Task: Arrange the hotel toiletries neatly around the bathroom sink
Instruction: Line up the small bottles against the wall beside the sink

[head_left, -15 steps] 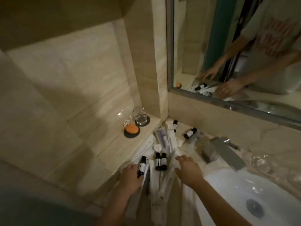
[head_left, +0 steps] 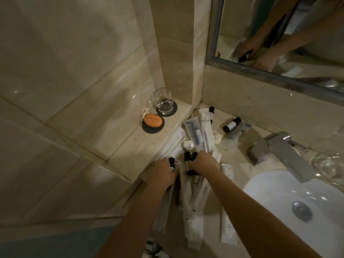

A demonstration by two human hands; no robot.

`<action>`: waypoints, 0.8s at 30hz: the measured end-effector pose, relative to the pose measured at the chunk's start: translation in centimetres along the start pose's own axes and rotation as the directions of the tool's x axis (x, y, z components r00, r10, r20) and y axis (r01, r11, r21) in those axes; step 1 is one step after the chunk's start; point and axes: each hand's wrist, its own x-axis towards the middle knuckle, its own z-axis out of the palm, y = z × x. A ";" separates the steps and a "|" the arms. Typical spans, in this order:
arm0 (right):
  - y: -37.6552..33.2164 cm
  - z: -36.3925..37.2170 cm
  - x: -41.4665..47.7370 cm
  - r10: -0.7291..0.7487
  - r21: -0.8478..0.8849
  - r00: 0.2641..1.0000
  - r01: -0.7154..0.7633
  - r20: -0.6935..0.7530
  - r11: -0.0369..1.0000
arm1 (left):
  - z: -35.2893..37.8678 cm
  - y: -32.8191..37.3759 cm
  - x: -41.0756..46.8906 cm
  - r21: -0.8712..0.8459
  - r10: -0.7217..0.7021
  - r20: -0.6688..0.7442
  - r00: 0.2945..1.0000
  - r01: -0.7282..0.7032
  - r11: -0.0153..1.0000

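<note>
Since half a second ago the right hand [head_left: 203, 162] has slid left and now curls around the pair of dark bottles [head_left: 189, 156] it was beside. The left hand [head_left: 163, 172] grips a small dark bottle [head_left: 172, 163] upright, just beside that pair. Both hands sit over a loose heap of white packets [head_left: 193, 205] on the surface [head_left: 233, 155], left of the sink [head_left: 275, 216]. Another bottle [head_left: 231, 124] lies on its side near the tap [head_left: 286, 155]. On the ledge [head_left: 130, 146] behind, a glass [head_left: 163, 101] and an orange soap [head_left: 153, 120] stand on dark coasters.
</note>
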 end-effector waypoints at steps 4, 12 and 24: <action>-0.3 -0.4 1.1 0.045 0.132 0.997 -0.054 0.066 0.990 | -0.2 0.1 0.5 -0.072 -0.037 0.056 0.998 0.042 0.997; 0.9 -0.8 0.8 -0.038 0.473 0.999 0.017 0.034 0.881 | -1.7 -0.3 0.5 -0.297 -0.009 0.097 0.995 0.037 0.954; 9.0 -5.3 -11.4 -0.060 0.877 0.989 0.145 -0.132 0.457 | -3.3 5.8 -3.2 -0.684 0.362 0.048 0.931 -0.233 0.691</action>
